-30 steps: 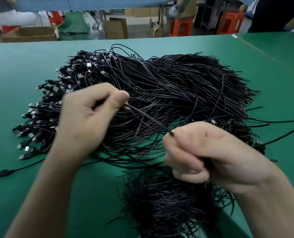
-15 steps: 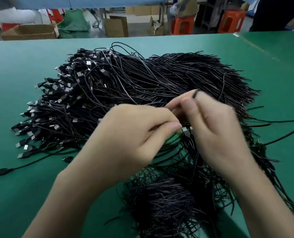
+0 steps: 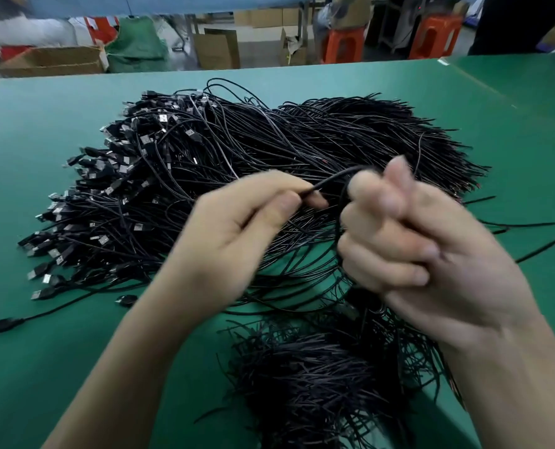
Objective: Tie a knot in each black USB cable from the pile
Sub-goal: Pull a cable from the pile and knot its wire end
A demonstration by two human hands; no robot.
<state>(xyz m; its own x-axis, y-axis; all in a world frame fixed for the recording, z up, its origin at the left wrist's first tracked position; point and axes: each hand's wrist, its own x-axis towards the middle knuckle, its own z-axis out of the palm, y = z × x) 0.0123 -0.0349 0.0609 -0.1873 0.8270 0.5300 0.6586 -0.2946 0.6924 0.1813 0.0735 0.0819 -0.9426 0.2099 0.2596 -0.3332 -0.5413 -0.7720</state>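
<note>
Above the pile (image 3: 269,150), the left hand (image 3: 237,234) pinches a cable (image 3: 333,179). The right hand (image 3: 431,254) fists around its loop. Motion blur hides any knot.

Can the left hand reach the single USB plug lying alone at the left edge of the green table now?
Probably not yet. The left hand is pinching the black cable that the right hand also grips. The lone USB plug lies uncovered on the table, so the path looks free once the cable is released.

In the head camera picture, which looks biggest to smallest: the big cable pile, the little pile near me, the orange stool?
1. Big cable pile
2. Little pile, though nearness to the camera enlarges it
3. Orange stool, far away, so it looks smallest
</note>
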